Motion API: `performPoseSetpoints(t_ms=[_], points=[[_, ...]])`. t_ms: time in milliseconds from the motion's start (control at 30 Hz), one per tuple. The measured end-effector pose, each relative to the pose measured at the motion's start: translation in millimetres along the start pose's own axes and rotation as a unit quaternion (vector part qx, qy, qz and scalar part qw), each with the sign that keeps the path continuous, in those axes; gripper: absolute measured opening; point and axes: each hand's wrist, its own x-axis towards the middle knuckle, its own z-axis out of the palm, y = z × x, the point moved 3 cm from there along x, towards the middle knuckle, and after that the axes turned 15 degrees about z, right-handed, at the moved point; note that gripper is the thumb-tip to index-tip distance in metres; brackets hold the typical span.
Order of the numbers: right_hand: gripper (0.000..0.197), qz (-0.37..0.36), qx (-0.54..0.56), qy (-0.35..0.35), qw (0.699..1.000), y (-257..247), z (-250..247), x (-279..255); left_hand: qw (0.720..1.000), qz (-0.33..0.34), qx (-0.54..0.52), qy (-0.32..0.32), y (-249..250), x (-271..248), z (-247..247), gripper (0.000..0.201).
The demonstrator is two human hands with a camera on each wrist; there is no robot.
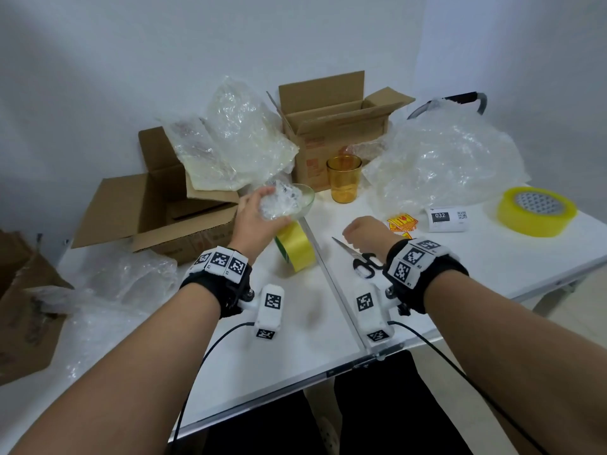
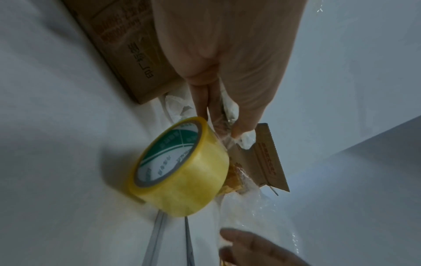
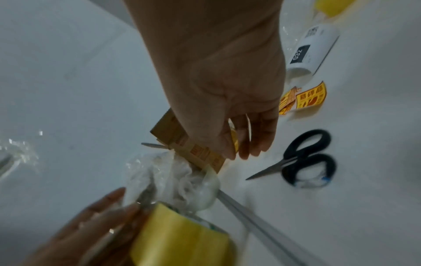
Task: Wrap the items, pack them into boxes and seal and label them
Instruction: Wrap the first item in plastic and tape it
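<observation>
The left hand (image 1: 254, 215) clutches a clear glass bowl half-wrapped in crinkled bubble film (image 1: 285, 201). Directly beneath stands the yellow packing-tape roll (image 1: 295, 246). The right hand (image 1: 363, 232), loosely curled and empty, hovers nearer the black-handled scissors (image 1: 359, 257).

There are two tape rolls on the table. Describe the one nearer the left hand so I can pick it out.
Start at the metal seam down the middle of the white table. Just left of it, under the left hand that holds a plastic-wrapped clear glass bowl, stands the yellow packing tape roll. It is on edge with a green-and-white core label, unlike the flat yellow roll far right.
</observation>
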Motion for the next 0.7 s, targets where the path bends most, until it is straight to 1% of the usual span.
performPoseSetpoints(t_ms=[67,133,200,267,367,500,533,600,700], points=[[0.036,0.018,-0.082,0.045,0.995,11,-1,7,1.0,0.0,0.002,-0.008,-4,0,-1,0.058],[0.037,0.019,-0.137,0.077,0.987,19,1,10,1.0,0.007,0.001,-0.016,-6,0,0,0.059],[0.034,0.021,-0.195,0.09,0.977,24,7,15,1.0,0.008,-0.008,-0.024,-7,-1,1,0.059],[0.025,0.031,-0.245,0.094,0.965,27,11,15,0.999,0.0,-0.026,-0.039,-8,-1,3,0.059],[0.03,0.033,-0.268,0.099,0.958,31,13,16,0.996,-0.001,-0.057,-0.064,-7,-1,7,0.058],[0.016,0.033,-0.302,0.093,0.948,29,7,10,0.99,-0.034,-0.107,-0.082,-6,2,9,0.059],[0.014,0.037,-0.314,0.083,0.945,27,5,8,0.988,-0.04,-0.124,-0.087,-6,4,9,0.061],[0.016,0.048,-0.316,0.069,0.945,24,1,4,0.98,-0.058,-0.169,-0.09,-8,7,10,0.06],[0.026,0.051,-0.299,0.049,0.952,22,-4,5,0.966,-0.07,-0.228,-0.1,-7,10,13,0.051]])
